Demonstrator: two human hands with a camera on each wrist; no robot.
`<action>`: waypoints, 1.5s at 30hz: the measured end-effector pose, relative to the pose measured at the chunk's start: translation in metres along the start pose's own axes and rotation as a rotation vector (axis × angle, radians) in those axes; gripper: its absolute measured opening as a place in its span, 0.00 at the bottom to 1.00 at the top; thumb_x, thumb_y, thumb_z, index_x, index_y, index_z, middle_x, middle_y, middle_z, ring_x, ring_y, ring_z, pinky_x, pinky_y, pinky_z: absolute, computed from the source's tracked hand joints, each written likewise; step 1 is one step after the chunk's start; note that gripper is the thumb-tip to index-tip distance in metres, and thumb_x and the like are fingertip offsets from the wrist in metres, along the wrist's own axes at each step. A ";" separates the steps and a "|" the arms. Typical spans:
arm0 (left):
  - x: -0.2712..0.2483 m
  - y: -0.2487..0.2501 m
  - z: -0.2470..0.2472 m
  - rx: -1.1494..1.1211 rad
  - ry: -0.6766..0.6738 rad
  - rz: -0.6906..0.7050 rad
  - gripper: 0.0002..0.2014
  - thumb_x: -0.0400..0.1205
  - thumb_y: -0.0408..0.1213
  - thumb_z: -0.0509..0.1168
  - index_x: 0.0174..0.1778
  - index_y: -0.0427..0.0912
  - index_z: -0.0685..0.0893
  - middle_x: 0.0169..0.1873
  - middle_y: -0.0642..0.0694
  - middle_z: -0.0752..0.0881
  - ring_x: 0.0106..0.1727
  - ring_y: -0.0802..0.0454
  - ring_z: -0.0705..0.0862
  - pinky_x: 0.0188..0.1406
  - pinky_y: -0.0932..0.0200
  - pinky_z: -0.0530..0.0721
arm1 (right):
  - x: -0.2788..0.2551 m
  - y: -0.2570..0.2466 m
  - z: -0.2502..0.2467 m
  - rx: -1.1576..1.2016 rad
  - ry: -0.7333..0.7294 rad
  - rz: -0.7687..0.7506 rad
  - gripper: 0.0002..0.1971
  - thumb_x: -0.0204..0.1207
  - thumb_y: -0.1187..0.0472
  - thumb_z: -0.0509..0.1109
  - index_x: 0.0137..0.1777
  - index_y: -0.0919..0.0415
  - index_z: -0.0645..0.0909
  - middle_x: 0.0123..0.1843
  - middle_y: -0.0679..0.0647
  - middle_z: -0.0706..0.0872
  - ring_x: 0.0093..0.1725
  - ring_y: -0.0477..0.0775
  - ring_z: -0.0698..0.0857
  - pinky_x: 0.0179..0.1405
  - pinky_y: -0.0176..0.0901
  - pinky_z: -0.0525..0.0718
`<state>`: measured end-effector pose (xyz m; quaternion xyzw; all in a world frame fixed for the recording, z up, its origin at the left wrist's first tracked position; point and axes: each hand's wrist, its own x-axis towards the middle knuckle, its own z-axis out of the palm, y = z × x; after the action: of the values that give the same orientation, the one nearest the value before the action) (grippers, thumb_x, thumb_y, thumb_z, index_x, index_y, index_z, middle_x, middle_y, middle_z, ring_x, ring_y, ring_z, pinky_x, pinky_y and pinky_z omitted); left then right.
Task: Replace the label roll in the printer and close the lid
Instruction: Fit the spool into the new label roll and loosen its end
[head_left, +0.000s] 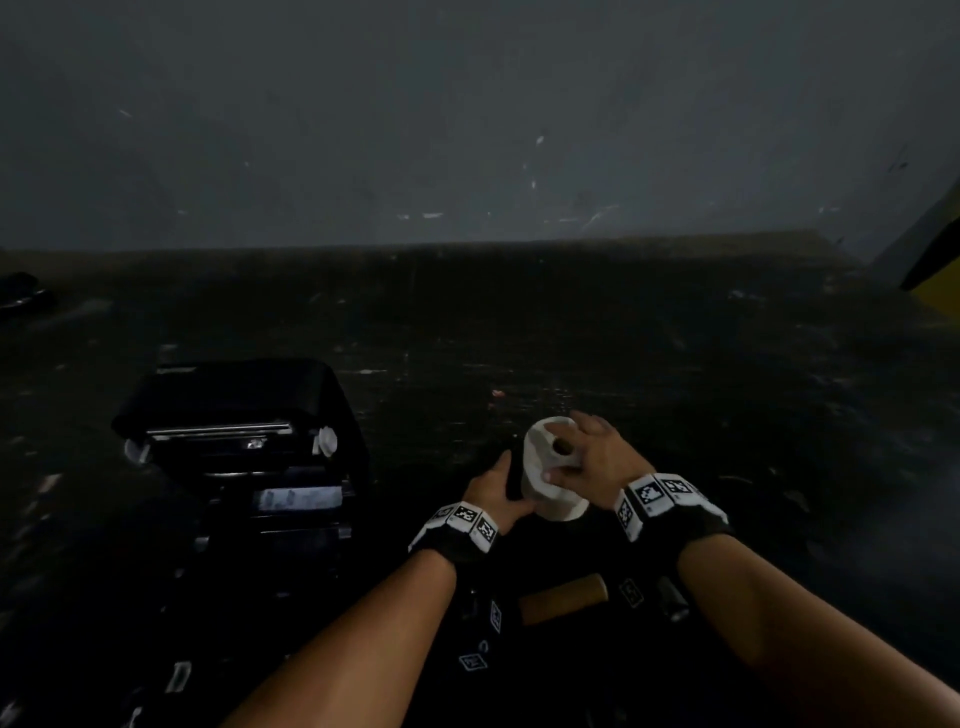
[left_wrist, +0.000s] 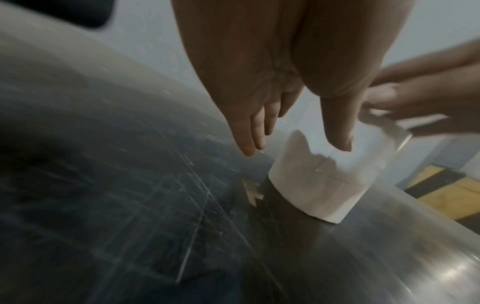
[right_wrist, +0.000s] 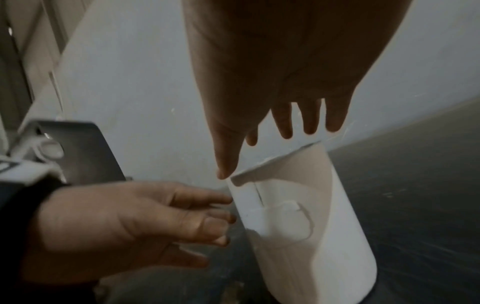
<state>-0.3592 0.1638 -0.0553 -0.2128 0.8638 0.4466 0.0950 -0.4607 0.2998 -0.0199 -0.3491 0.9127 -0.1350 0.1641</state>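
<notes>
Readying the label roll (head_left: 537, 460), upright on the worktop (head_left: 675, 364) right of the open printer (head_left: 244, 457): my right hand (head_left: 597, 452) grips its top, my left hand (head_left: 493, 491), relaxed, steadies it. Next, I must seat it in the printer.

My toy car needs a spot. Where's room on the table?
Bare table lies behind and right of the roll, up to the wall. The printer fills the left; a brown tube and tagged bits crowd the near edge.

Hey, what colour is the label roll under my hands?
The label roll is plain white, clearest in the right wrist view.
</notes>
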 end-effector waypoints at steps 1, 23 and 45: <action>0.003 -0.001 0.000 -0.015 0.001 0.030 0.39 0.77 0.43 0.69 0.81 0.49 0.55 0.76 0.42 0.72 0.74 0.42 0.74 0.71 0.55 0.74 | 0.007 0.001 0.002 -0.042 -0.026 -0.008 0.37 0.67 0.37 0.67 0.76 0.42 0.59 0.83 0.55 0.55 0.82 0.61 0.53 0.79 0.61 0.61; 0.036 -0.007 -0.019 -0.348 -0.049 0.113 0.35 0.73 0.51 0.73 0.76 0.52 0.69 0.73 0.49 0.75 0.73 0.52 0.74 0.73 0.58 0.71 | -0.016 0.004 -0.011 0.771 0.254 0.249 0.20 0.73 0.51 0.70 0.66 0.47 0.79 0.68 0.51 0.81 0.64 0.48 0.79 0.67 0.41 0.74; -0.012 0.067 -0.001 -0.592 0.141 0.288 0.25 0.64 0.50 0.76 0.57 0.59 0.79 0.57 0.50 0.82 0.57 0.47 0.84 0.56 0.44 0.87 | -0.087 0.021 -0.024 0.675 0.553 0.051 0.16 0.81 0.53 0.60 0.67 0.49 0.77 0.67 0.48 0.81 0.64 0.43 0.78 0.66 0.38 0.75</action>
<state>-0.3792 0.2008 -0.0017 -0.1373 0.7221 0.6713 -0.0949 -0.4218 0.3776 0.0119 -0.2039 0.8354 -0.5100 0.0218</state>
